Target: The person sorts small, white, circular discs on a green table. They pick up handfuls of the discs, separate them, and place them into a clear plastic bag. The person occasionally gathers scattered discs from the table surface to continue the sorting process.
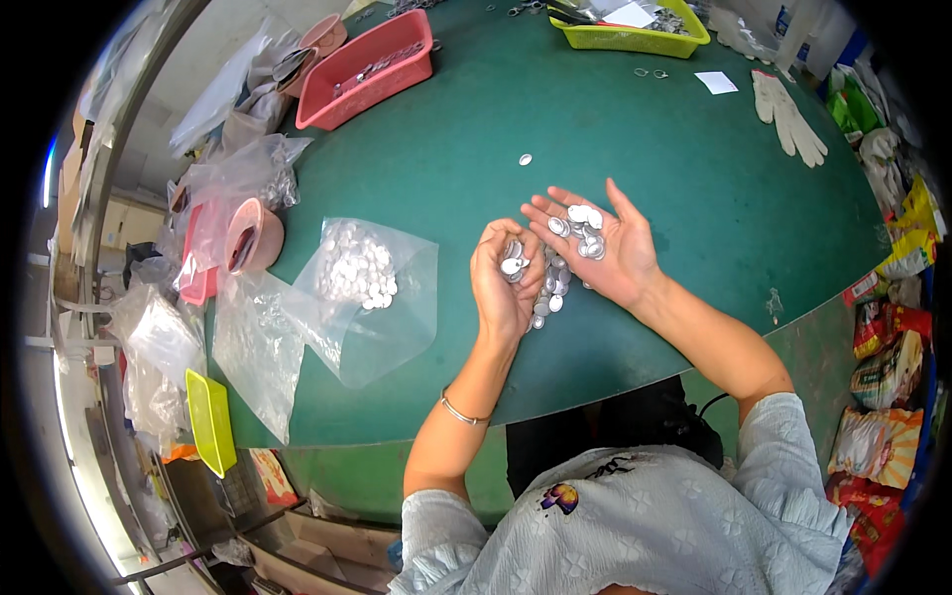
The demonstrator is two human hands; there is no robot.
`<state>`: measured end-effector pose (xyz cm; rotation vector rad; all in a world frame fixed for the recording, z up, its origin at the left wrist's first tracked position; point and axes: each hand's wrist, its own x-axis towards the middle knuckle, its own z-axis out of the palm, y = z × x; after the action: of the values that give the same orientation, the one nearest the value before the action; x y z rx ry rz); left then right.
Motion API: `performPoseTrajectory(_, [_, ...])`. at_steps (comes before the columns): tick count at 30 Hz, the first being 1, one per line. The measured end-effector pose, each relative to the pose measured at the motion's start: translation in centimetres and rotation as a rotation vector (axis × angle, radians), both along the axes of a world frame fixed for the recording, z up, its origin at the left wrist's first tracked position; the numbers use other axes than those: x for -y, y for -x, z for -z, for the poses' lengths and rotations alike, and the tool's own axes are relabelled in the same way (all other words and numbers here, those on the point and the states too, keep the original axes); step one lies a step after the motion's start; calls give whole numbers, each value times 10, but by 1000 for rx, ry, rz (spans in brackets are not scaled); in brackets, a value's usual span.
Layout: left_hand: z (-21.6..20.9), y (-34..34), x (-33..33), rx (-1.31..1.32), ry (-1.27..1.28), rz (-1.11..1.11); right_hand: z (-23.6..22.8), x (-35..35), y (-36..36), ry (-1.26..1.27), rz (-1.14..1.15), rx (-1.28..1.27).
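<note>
My left hand (503,302) is curled around a handful of small oval silver metal pieces (513,260), its fingers closed over them. Beside it on the right, my right hand (627,256) is turned palm up with its fingers stretched out and its thumb apart. Several of the same oval pieces (591,244) rest on that palm and fingers. Between the two hands, a small heap of pieces (551,290) lies on the green table (476,382), partly hidden by them. One single oval piece (526,159) lies farther off on the tabletop.
Left of my hands, a clear plastic bag (412,327) lies with many oval pieces (357,268). A pink basin (367,77), a pink cup (255,236) and more plastic bags stand along the left. A yellow-green basin (635,38) and a white glove (788,119) are at far right.
</note>
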<state>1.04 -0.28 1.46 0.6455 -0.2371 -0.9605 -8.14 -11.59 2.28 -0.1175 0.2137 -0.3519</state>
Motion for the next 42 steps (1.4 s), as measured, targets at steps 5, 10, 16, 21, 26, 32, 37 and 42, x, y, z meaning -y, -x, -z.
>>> performPoseTrajectory(5, [9, 13, 9, 771, -482, -260, 2, -2, -1, 43, -18, 18])
performPoseTrajectory(10, [4, 18, 10, 1165, -571, -289, 6, -2, 2, 68, -48, 32])
performPoseTrajectory(16, [14, 4, 6, 405, -393, -58, 6, -2, 0, 29, -23, 13])
performPoseTrajectory(21, [8, 7, 9, 187, -229, -82, 4, 0, -1, -82, -4, 46])
performPoseTrajectory(26, [3, 9, 8, 429, -331, -159, 5, 1, 0, -25, -4, 57])
performPoseTrajectory(32, [9, 13, 11, 1000, -444, -256, 9, -3, 2, 112, -80, 16])
performPoseTrajectory(37, [2, 14, 10, 1250, -527, -242, 12, -4, 0, 163, -105, -64])
performPoseTrajectory(42, [8, 10, 11, 984, -494, -150, 7, -6, 1, 141, -107, -90])
